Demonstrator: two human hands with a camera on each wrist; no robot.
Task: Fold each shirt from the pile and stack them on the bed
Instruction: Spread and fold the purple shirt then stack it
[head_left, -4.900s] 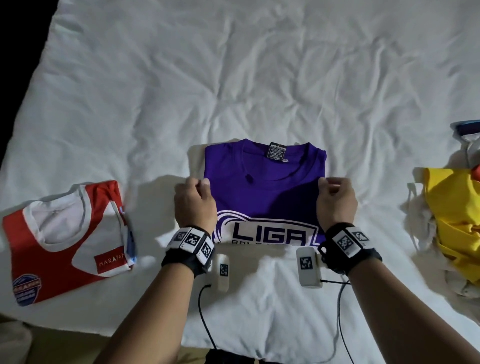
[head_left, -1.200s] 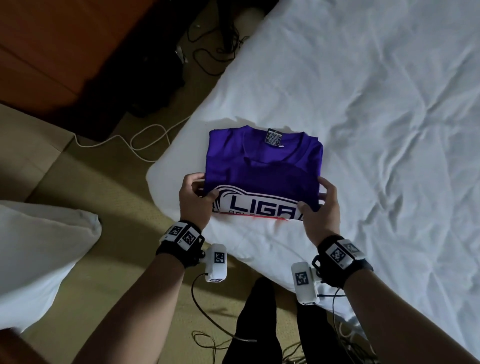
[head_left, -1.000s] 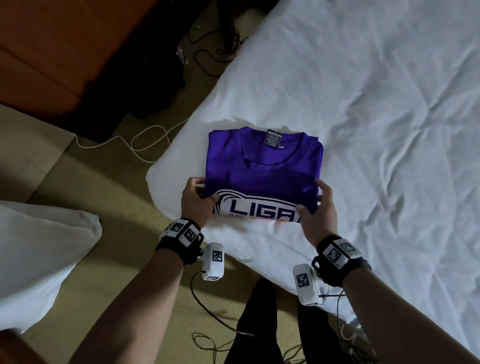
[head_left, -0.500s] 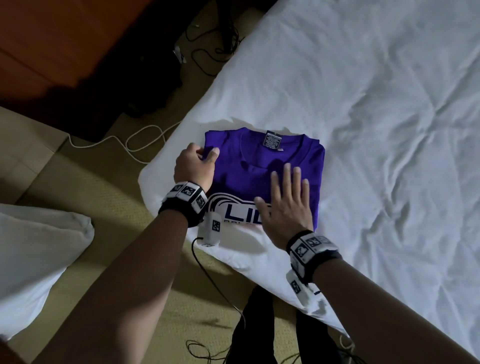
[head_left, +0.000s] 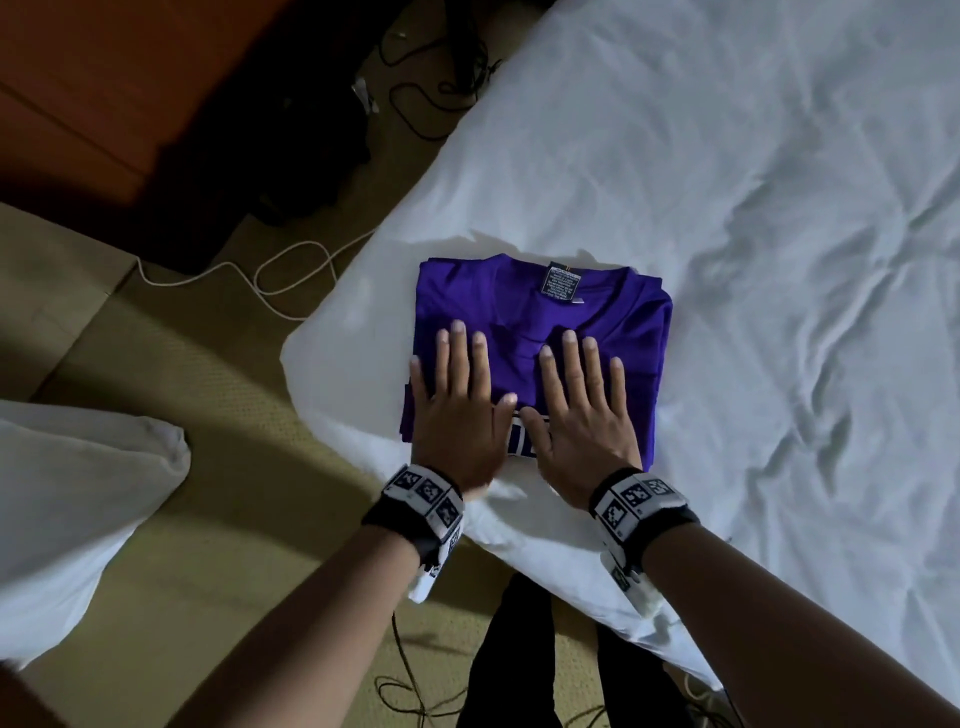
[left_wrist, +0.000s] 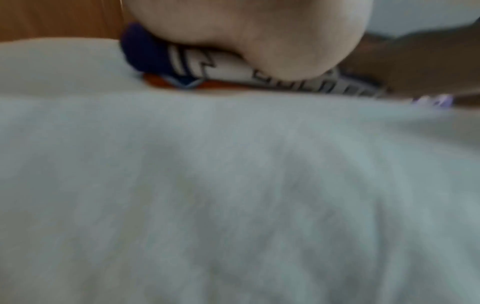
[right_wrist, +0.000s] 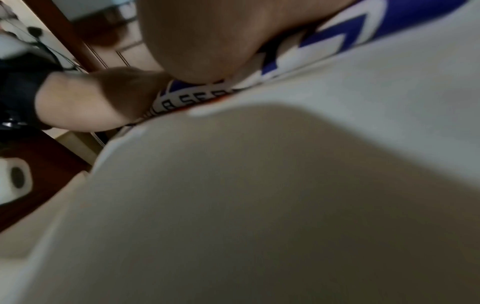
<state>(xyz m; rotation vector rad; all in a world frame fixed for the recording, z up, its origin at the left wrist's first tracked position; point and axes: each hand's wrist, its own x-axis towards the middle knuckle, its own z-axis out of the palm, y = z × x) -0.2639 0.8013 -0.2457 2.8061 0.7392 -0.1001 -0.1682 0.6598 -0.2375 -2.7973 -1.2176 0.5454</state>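
Covering most of the white print, the left hand (head_left: 457, 410) and the right hand (head_left: 582, 415) lie flat on the purple shirt (head_left: 618, 332), fingers (head_left: 566, 358) straight and holding nothing. Both wrist views are blurred. The shirt is folded into a neat rectangle, label up, near the corner of the bed (head_left: 753, 218), over something orange (left_wrist: 155, 81).

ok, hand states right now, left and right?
Left hand: open, fingers straight, pressing flat on the purple shirt.
Right hand: open, also pressing flat on the shirt; holds nothing.
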